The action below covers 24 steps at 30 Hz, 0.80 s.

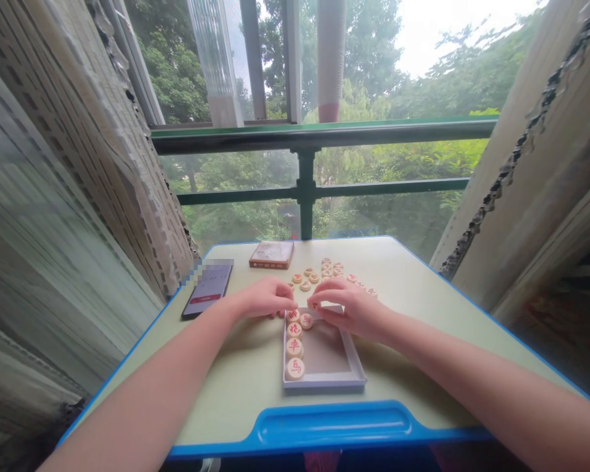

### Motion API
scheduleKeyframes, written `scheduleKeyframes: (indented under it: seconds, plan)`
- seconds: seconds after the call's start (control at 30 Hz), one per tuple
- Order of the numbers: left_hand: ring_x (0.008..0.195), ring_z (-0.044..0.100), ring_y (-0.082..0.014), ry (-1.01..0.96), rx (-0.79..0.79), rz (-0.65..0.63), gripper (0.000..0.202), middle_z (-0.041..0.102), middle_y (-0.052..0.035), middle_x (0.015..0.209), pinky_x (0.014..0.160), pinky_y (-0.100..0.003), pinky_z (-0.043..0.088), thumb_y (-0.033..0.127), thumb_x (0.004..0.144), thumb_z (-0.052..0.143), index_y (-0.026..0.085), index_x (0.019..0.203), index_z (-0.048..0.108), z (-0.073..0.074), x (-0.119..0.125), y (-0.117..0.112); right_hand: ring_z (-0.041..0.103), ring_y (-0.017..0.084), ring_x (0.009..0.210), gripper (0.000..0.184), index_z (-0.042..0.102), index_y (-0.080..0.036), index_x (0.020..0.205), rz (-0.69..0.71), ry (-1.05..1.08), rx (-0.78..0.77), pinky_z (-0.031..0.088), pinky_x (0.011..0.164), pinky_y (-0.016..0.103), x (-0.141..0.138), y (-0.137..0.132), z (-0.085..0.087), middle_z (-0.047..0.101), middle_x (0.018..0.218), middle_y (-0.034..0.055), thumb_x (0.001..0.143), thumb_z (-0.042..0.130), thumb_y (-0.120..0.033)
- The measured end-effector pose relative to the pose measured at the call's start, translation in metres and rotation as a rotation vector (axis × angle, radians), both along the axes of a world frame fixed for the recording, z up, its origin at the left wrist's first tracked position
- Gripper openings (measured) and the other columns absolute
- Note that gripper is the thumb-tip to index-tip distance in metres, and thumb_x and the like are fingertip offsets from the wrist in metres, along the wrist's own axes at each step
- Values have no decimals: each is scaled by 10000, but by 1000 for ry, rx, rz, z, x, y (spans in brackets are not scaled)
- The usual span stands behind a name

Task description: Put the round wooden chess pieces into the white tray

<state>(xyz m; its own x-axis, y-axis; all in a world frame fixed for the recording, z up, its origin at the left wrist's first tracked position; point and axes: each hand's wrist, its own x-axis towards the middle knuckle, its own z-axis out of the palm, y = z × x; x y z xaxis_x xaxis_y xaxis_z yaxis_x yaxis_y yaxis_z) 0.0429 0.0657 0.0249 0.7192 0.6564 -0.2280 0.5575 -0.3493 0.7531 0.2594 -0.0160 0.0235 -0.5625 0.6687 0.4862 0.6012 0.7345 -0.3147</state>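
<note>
A shallow white box (324, 379) lies on the table with several round xiangqi pieces inside, marked in red characters. Most form a column along its left wall, such as the lowest piece (295, 369); another piece (305, 321) sits beside the column's top. My left hand (269, 296) is at the box's upper left corner, fingers curled, the index fingertip by the top piece (294, 315). What its fingers grip, if anything, is hidden. Over the box's far edge, my right hand (347, 303) pinches a xiangqi piece (314, 305) between thumb and fingers.
Several loose xiangqi pieces (313, 278) lie behind the box, partly hidden by my right hand. A brown-edged flat box (271, 254) rests at the back. To the left lies a phone (209, 288). The table (236, 406) has a blue rim; curtains (516, 164) hang either side.
</note>
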Motion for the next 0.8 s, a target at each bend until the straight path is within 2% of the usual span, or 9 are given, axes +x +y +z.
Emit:
scheduleKeyframes:
  seconds: [0.17, 0.33, 0.47, 0.67, 0.8]
  plan:
    - [586, 536, -145, -6, 6, -7, 294, 602, -27, 648, 530, -239, 420, 418, 691, 570, 138, 755, 628, 0, 1, 0, 572, 180, 864, 159, 645, -202, 949, -6, -68, -12, 450, 827, 338, -4, -1, 0, 651, 897, 65, 803, 583, -200]
    - [552, 521, -130, 7, 35, -26, 275, 586, -16, 629, 523, -234, 410, 403, 694, 563, 137, 731, 623, 4, 1, -2, 545, 180, 840, 114, 641, -201, 890, -42, -133, -37, 443, 766, 305, -9, 0, -2, 639, 848, 55, 787, 621, -247]
    - [561, 529, -142, 3, 33, -20, 282, 596, -21, 631, 529, -245, 417, 412, 687, 566, 143, 739, 633, 0, 1, 0, 533, 170, 823, 97, 638, -203, 862, -28, -153, -19, 437, 744, 290, -11, 0, -4, 629, 850, 46, 786, 627, -262]
    - [580, 531, -141, -6, 27, -21, 265, 600, -29, 649, 534, -239, 418, 387, 686, 559, 139, 746, 632, -2, 0, 2, 526, 162, 815, 148, 651, -204, 885, 15, -154, 4, 435, 752, 285, -8, 1, -4, 630, 848, 40, 776, 579, -135]
    - [571, 526, -136, -1, 25, -21, 249, 600, -26, 648, 543, -242, 418, 371, 684, 558, 140, 743, 628, 0, 0, 0, 523, 164, 818, 132, 655, -197, 883, 32, -147, -9, 439, 750, 288, -7, 2, -4, 633, 863, 44, 794, 570, -147]
